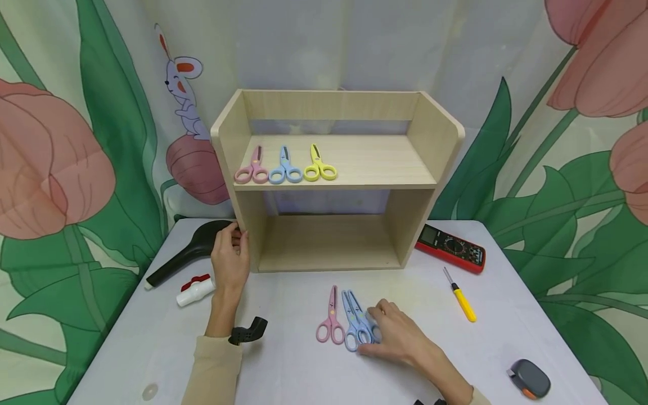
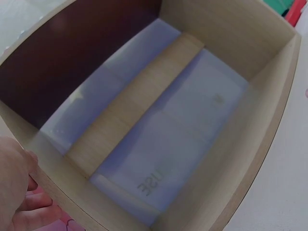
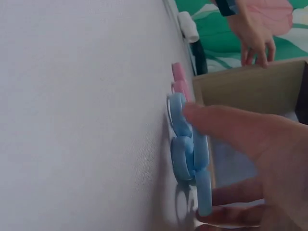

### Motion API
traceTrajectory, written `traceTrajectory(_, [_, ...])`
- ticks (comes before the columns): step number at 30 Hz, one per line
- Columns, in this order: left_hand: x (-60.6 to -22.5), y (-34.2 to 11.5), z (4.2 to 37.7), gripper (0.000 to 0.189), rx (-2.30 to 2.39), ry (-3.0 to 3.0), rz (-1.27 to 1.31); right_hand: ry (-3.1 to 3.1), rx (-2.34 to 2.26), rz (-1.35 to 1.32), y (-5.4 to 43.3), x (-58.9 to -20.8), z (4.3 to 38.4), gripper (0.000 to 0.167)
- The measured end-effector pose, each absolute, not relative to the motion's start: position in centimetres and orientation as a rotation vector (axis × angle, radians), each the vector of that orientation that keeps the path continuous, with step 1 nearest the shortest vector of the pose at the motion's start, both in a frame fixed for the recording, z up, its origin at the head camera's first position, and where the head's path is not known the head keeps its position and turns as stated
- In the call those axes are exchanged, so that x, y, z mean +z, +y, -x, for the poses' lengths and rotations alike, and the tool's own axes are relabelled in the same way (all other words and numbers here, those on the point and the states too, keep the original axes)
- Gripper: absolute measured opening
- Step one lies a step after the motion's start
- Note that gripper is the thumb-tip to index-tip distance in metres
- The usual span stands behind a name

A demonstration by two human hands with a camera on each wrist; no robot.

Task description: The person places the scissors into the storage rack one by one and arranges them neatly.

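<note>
My right hand (image 1: 395, 332) pinches the handles of blue scissors (image 3: 202, 159), thumb on one side and fingers on the other. These overlap a second pair of blue scissors (image 1: 350, 323) lying against them. Just left are pink scissors (image 1: 331, 320), blades pointing at the shelf. With thumb and fingers, my left hand (image 1: 230, 256) touches the front edge of the left side panel of a wooden shelf (image 1: 329, 259). On its upper board stand pink scissors (image 1: 253, 167), blue scissors (image 1: 285, 167) and yellow scissors (image 1: 319, 166) in a row.
Left of the shelf lie a black, long-handled object (image 1: 192, 250) and a white tube-like piece (image 1: 194, 291) with a red part. To the right are a red multimeter (image 1: 450, 247), a yellow-handled screwdriver (image 1: 462, 298) and a grey tape measure (image 1: 529, 378). A patterned curtain (image 1: 329, 45) hangs behind.
</note>
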State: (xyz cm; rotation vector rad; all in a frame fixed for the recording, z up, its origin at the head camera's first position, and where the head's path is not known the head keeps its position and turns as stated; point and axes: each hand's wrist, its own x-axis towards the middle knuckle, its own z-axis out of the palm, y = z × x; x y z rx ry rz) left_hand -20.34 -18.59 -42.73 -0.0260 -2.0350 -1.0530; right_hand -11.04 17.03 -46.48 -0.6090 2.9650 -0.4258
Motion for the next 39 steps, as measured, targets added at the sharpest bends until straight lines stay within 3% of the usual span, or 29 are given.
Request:
traceTrajectory(4, [-42.6,-18.7,20.3,0.032,-1.057,-2.027,0.027,2.986,-0.393,0.677,17.1,-46.5,10.9,0.064])
traceTrajectory(9, [-42.6,-18.8,20.3,0.032,-1.053,-2.035,0.035,3.012,-0.457,0.757,16.9,-44.6,11.3,0.062])
traceTrajectory(17, [-42.5,-18.9,20.3,0.032,-1.026,-2.068,0.009,3.149,-0.866,1.098,15.7,-37.2,12.0,0.059])
traceTrajectory(22, [-42.5,-18.9,20.3,0.032,-1.046,-2.040,0.022,3.312,-1.058,1.304,14.7,-32.8,15.0,0.057])
traceTrajectory(33, [-42.8,-18.6,20.2,0.032,-1.050,-2.055,-0.006,3.474,-0.889,0.779,13.6,-25.9,23.5,0.067])
traceTrajectory(39, [-42.7,-18.6,20.2,0.032,-1.070,-2.051,0.007,3.294,-0.823,0.645,13.2,-24.2,25.8,0.072])
